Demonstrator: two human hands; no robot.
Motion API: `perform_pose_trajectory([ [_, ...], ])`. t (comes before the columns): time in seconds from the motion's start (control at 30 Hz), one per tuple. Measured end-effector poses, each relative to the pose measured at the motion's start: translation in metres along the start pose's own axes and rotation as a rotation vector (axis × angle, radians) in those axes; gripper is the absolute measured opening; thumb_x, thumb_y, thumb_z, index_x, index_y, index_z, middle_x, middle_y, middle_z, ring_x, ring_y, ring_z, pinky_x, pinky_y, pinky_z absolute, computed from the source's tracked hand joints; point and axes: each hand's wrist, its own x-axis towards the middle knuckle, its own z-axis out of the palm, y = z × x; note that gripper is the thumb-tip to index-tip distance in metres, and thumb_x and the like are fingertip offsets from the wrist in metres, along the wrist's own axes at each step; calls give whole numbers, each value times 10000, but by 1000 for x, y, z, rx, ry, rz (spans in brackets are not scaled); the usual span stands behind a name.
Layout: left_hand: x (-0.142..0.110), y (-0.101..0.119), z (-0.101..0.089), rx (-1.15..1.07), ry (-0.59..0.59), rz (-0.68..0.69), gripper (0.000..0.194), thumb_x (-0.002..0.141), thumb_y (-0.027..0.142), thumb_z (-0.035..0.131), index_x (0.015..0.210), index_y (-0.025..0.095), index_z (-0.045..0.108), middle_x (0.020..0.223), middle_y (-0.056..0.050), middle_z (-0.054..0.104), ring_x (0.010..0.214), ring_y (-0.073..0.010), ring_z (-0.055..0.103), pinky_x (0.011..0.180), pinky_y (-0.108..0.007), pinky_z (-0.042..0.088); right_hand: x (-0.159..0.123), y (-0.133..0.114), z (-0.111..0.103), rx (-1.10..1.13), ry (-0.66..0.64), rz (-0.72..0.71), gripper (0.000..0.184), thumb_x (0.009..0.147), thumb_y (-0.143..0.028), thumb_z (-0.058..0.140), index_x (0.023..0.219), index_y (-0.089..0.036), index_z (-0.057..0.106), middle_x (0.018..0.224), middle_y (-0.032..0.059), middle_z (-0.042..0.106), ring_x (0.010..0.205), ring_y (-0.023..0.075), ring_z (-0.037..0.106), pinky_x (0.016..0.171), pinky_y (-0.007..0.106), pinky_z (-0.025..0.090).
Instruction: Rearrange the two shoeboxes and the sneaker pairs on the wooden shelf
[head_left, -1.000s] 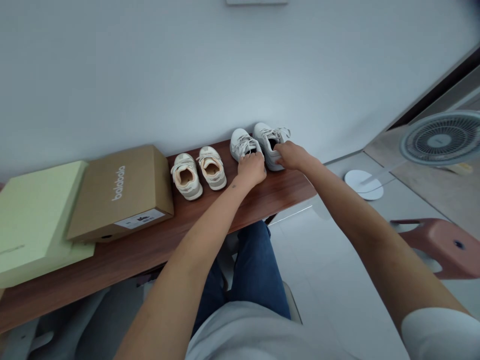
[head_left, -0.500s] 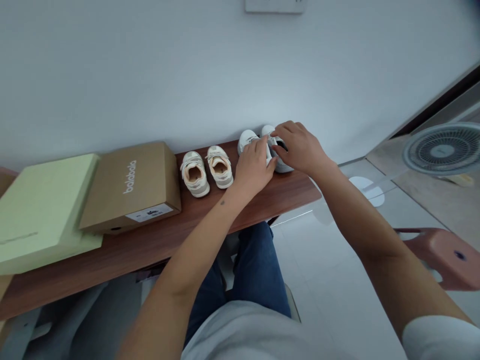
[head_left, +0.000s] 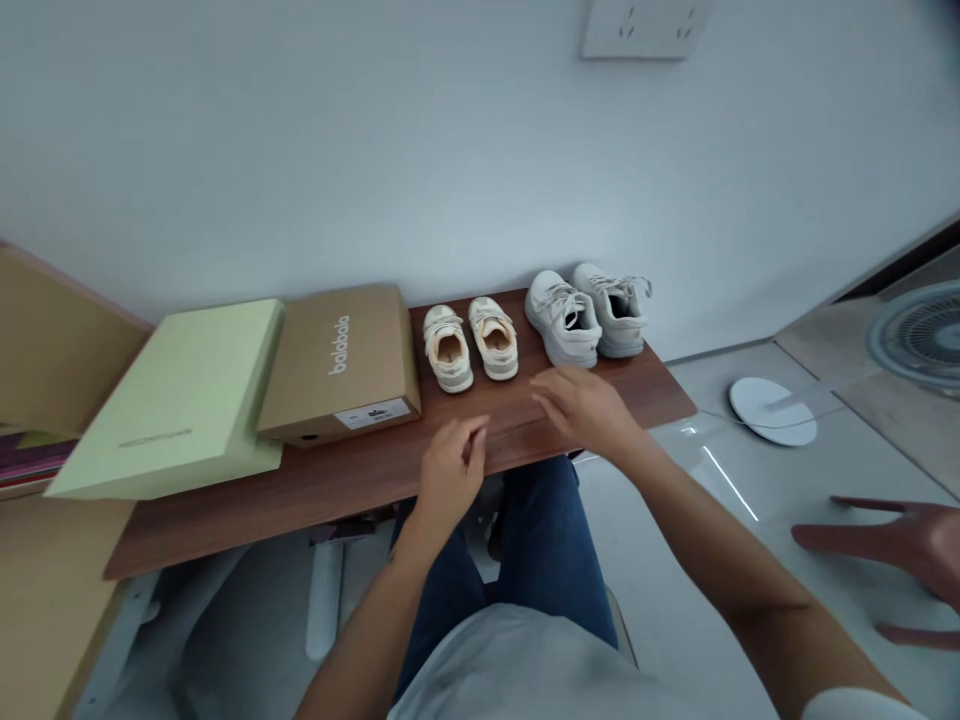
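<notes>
Progress, my read: both pairs look placed. White sneakers [head_left: 583, 340] sit right of centre on the bench [head_left: 360, 480], side by side, soles down, toes to the wall, near the bench's right end. Small cream shoes [head_left: 454, 370] stand in the middle of the frame, also upright and paired, toes to the wall, a narrow gap between them. Laces on the sneakers look loose, loops sticking out at the right one; can't tell if they're tied. Brown box [head_left: 341, 350] just left of the cream shoes, lid down. Pale green box [head_left: 187, 385] farther left, against the brown one, top also closed. Contents of both not visible. What's left: can't say from this view; nothing in sight is half-placed or tipped over.

Grip: both empty. Right hand [head_left: 589, 405] is just in front of the sneaker heels, fingers loosely bent, holding nothing; can't tell whether it brushes the bench. Left hand [head_left: 454, 465] is at the bench's front edge, lower centre, half-curled, thumb apart from the index finger, nothing between, clear of every shoe.
</notes>
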Motion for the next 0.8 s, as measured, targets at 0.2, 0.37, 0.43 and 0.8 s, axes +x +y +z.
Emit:
perform_pose_trajectory([
  [0.2, -98, -28, -36, 30, 57, -334, 243, 962, 383, 603, 1167, 273, 671, 1268, -81, 644, 1082, -224, 641, 888, -385, 572, -83, -70, 82, 349, 2, 239, 225, 996, -278, 493, 1070, -239, 702, 951, 75, 758, 841, 223, 719, 747, 345, 575],
  [0.37, -111, -75, -99, 72, 259, -427, 369, 975, 464, 523, 1283, 299, 644, 1237, -83, 666, 1159, -287, 647, 939, -441, 567, -93, -126, 113, 604, -100, 272, 320, 1003, -235, 414, 1202, -251, 665, 895, 47, 755, 726, 170, 711, 681, 283, 580],
  [0.43, -95, -101, -117, 28, 416, -455, 505, 981, 499, 485, 1422, 259, 544, 1336, -124, 623, 1242, -280, 611, 1063, -457, 496, -60, -135, 114, 637, -40, 279, 329, 1004, -242, 415, 1246, -250, 639, 938, 53, 755, 781, 171, 720, 770, 307, 590],
  [0.8, 3, -142, -121, -302, 603, -610, 756, 971, 694, 285, 1465, 152, 468, 1562, -185, 435, 1489, -262, 358, 1234, -397, 269, 123, -139, 184, 850, 212, 581, 660, 930, -530, 538, 1514, -242, 431, 1585, 87, 427, 1473, 256, 380, 1232, 469, 282],
])
